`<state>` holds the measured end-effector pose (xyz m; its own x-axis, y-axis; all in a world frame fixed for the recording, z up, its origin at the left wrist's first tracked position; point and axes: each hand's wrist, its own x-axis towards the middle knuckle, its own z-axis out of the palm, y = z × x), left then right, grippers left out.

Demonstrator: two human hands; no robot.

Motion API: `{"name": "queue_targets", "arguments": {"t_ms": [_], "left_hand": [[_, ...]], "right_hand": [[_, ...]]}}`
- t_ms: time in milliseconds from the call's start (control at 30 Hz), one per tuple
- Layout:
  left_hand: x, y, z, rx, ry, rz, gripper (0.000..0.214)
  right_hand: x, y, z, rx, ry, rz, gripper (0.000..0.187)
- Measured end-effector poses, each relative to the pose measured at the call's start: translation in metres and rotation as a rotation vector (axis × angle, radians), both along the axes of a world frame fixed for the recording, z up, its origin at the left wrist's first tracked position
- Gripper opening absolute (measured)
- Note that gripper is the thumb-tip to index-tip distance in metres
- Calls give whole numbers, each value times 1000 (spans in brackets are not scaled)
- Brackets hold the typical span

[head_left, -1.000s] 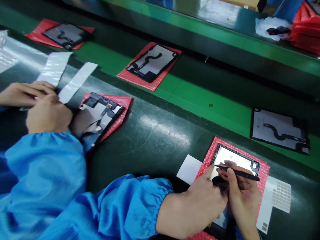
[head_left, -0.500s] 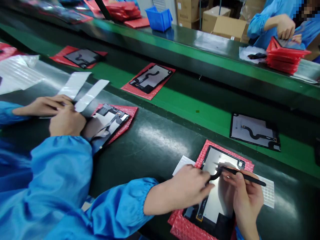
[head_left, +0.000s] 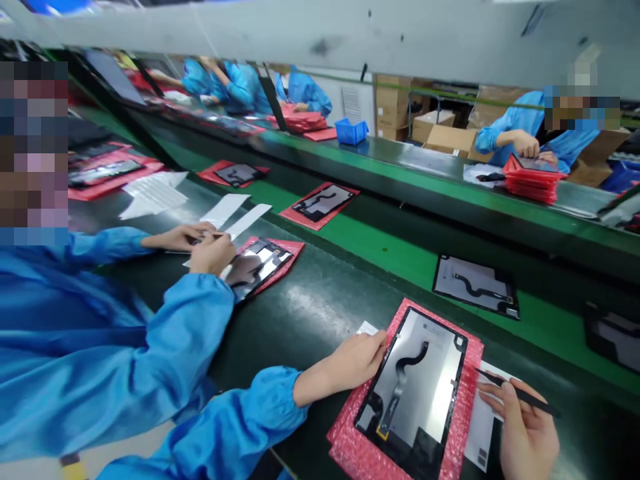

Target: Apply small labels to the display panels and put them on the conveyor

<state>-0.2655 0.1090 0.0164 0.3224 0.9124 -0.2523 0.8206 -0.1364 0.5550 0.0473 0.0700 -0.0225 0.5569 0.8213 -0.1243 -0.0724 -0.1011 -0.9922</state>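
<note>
A tablet panel [head_left: 420, 393] with a black flex cable [head_left: 405, 373] lies face down on a red bubble-wrap mat [head_left: 465, 413] in front of me. My left hand [head_left: 357, 360] rests at the mat's left edge, fingers curled against the panel's side. My right hand [head_left: 525, 437] sits to the right of the mat and pinches black tweezers [head_left: 520, 395], their tip pointing toward the panel. A white sheet [head_left: 483, 423] lies under the mat's right side.
A co-worker in blue sleeves [head_left: 125, 347] on my left handles white strips beside another panel on a red mat [head_left: 263, 263]. More panels [head_left: 475, 287] ride the green conveyor [head_left: 390, 247]. Across it, another person handles a stack of red mats [head_left: 533, 180] near cardboard boxes.
My view has lifted up and back. Both hands came off the flex cable: the left slid to the mat's left edge, the right drew away to the right with the tweezers.
</note>
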Motion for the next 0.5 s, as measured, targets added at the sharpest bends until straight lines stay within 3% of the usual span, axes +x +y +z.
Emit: {"name": "queue_targets", "arguments": {"t_ms": [200, 333, 400, 500], "left_hand": [[11, -5, 6, 20, -318, 84, 13], [23, 5, -8, -38, -592, 114, 25], [23, 29, -18, -34, -671, 161, 33], [8, 94, -26, 22, -713, 291, 38]], "right_hand": [[4, -6, -6, 45, 76, 13, 62], [9, -4, -17, 84, 135, 6, 60], [12, -2, -24, 92, 149, 4, 60], [12, 0, -30, 132, 180, -25, 60]]}}
